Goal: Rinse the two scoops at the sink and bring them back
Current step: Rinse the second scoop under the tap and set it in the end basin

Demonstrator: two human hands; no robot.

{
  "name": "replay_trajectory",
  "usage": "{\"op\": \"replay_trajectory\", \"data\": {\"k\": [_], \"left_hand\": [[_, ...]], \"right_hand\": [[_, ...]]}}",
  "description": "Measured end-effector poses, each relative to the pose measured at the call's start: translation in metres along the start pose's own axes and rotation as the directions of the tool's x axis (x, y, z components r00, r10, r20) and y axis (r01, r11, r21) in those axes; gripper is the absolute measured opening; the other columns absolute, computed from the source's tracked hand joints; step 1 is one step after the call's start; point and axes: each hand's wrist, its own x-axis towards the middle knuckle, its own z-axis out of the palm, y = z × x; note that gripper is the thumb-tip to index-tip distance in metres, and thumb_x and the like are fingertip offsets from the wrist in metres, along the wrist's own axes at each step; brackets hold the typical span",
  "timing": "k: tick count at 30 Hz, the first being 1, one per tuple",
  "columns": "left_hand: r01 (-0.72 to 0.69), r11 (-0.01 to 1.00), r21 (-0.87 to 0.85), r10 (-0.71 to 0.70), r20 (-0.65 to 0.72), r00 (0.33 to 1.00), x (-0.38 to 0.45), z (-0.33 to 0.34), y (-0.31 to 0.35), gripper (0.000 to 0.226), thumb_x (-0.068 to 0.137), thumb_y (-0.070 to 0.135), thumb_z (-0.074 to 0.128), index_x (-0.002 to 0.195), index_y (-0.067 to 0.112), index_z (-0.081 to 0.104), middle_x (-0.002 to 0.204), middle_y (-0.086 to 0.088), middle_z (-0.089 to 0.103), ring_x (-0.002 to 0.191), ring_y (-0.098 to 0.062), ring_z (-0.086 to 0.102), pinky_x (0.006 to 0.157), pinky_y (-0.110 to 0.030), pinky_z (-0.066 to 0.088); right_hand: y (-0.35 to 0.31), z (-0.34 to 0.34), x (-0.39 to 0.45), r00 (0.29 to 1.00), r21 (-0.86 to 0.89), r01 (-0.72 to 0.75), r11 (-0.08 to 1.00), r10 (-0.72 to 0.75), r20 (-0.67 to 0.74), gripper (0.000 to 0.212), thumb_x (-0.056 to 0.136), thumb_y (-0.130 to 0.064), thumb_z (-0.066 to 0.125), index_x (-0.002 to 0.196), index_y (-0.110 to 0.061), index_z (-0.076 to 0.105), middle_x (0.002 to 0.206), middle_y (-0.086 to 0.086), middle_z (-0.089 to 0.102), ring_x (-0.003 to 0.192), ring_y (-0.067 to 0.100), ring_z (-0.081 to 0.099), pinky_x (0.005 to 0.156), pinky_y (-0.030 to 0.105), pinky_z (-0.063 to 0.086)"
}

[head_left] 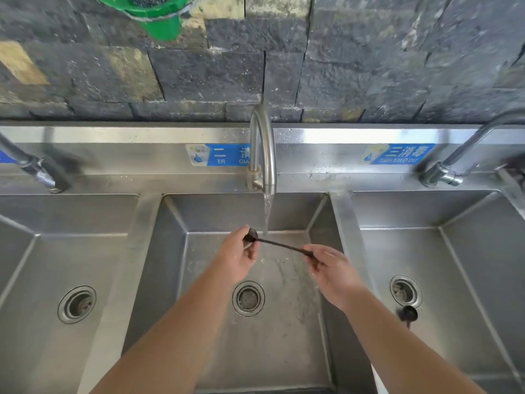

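Observation:
A dark long-handled scoop point(279, 244) is held level over the middle sink basin point(176, 251), just left of the water stream point(266, 214) running from the middle faucet point(262, 149). My left hand point(237, 258) pinches the scoop's bowl end. My right hand point(331, 270) grips the handle's tip. A second dark scoop point(409, 314) lies on the bottom of the right basin, beside its drain point(405, 291) and partly hidden by my right forearm.
The steel counter holds three basins, each with a drain: left basin point(34, 265), middle drain point(248, 298), right basin point(468, 265). Faucets stand at far left point(37, 172) and far right point(449, 172). A dark stone wall rises behind, with a green object point(159, 15) hanging on it.

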Motion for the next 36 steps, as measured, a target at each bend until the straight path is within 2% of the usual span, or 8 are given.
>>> {"op": "replay_trajectory", "data": {"k": [5,8,12,16,21,27,29,36], "left_hand": [[-0.016,0.999,-0.05,0.017,0.032,0.999,0.007,0.015,-0.014,0.004,0.095,0.017,0.058,0.097,0.013,0.058,0.095,-0.015,0.06,0.067,-0.018,0.052,0.049,-0.025,0.043],[-0.031,0.999,-0.03,0.033,0.061,0.998,0.01,0.018,-0.021,0.006,0.098,0.017,0.053,0.099,0.015,0.059,0.103,-0.018,0.064,0.075,-0.022,0.059,0.056,-0.028,0.048],[-0.022,1.0,-0.017,0.024,0.125,0.992,0.011,0.02,-0.028,0.019,0.102,0.025,0.043,0.098,0.015,0.059,0.089,-0.012,0.073,0.079,-0.025,0.072,0.086,-0.04,0.054],[-0.033,0.997,-0.072,0.044,0.156,0.987,0.01,0.019,-0.025,0.014,0.099,0.017,0.05,0.104,0.007,0.059,0.104,-0.016,0.069,0.09,-0.027,0.072,0.072,-0.039,0.058],[-0.15,0.986,-0.07,0.159,0.146,0.976,0.006,0.012,-0.014,0.012,0.096,0.001,0.05,0.104,0.002,0.06,0.098,-0.011,0.069,0.097,-0.022,0.069,0.096,-0.039,0.052],[-0.24,0.968,0.077,0.228,0.134,0.964,-0.004,0.009,-0.006,0.019,0.096,-0.004,0.046,0.089,0.007,0.06,0.085,-0.01,0.068,0.065,-0.01,0.067,0.057,-0.023,0.044],[-0.244,0.966,0.082,0.235,0.1,0.967,-0.006,0.007,-0.001,0.017,0.095,-0.002,0.049,0.092,0.009,0.062,0.085,-0.008,0.07,0.071,-0.012,0.066,0.056,-0.023,0.04],[-0.328,0.941,0.082,0.325,0.04,0.945,-0.014,-0.004,0.018,0.017,0.092,-0.005,0.053,0.085,0.009,0.061,0.069,-0.008,0.06,0.056,-0.009,0.058,0.05,-0.019,0.045]], "right_hand": [[0.012,-0.022,-0.022,0.997,-0.278,0.079,0.957,-0.078,0.016,0.041,0.082,0.024,0.046,0.102,-0.001,0.071,0.093,0.013,0.066,0.077,0.021,0.057,0.069,0.027,0.043],[0.022,-0.029,-0.032,0.997,-0.155,0.059,0.986,-0.066,-0.04,0.042,0.081,0.028,0.045,0.096,-0.002,0.069,0.088,0.011,0.067,0.075,0.02,0.058,0.065,0.025,0.046],[0.032,-0.034,-0.04,0.995,0.026,0.008,1.0,-0.005,-0.097,0.038,0.084,0.028,0.041,0.096,-0.001,0.063,0.086,0.012,0.068,0.072,0.021,0.057,0.062,0.022,0.046],[0.036,-0.021,-0.034,0.991,0.135,0.012,0.991,0.006,-0.137,0.038,0.086,0.028,0.036,0.097,0.0,0.06,0.092,0.015,0.066,0.084,0.023,0.062,0.071,0.025,0.048],[0.031,0.011,-0.015,0.996,0.149,-0.022,0.989,0.036,-0.087,0.038,0.086,0.028,0.036,0.093,-0.001,0.059,0.093,0.016,0.065,0.084,0.022,0.062,0.063,0.019,0.057],[0.027,0.051,0.004,0.999,0.168,-0.031,0.985,0.034,-0.014,0.038,0.085,0.029,0.036,0.091,0.0,0.061,0.085,0.013,0.068,0.073,0.018,0.069,0.061,0.018,0.057],[0.024,0.065,0.009,0.999,0.151,-0.037,0.988,0.036,0.01,0.036,0.085,0.028,0.037,0.097,0.003,0.059,0.089,0.015,0.066,0.077,0.02,0.068,0.062,0.018,0.057],[0.022,0.109,0.024,0.991,0.14,-0.08,0.987,0.063,0.121,0.037,0.085,0.03,0.039,0.096,0.0,0.057,0.092,0.017,0.063,0.084,0.025,0.066,0.065,0.02,0.06]]}}
